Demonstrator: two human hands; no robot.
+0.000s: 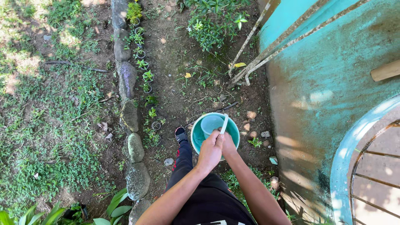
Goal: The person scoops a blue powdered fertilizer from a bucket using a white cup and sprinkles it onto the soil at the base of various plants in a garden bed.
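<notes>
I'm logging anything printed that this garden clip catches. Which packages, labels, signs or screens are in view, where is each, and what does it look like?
No packages, signs or screens are in view.
The only print is a strip of white marking on the person's black clothing at the bottom edge, cut off by the frame.
The teal bucket held by both hands, left hand and right hand, shows no label.

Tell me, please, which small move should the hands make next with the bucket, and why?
Probably carry the teal bucket a step toward the row of small seedling pots. Both the left hand and right hand grip its white handle, a scoop sits inside, and the pots stand just ahead.
</notes>
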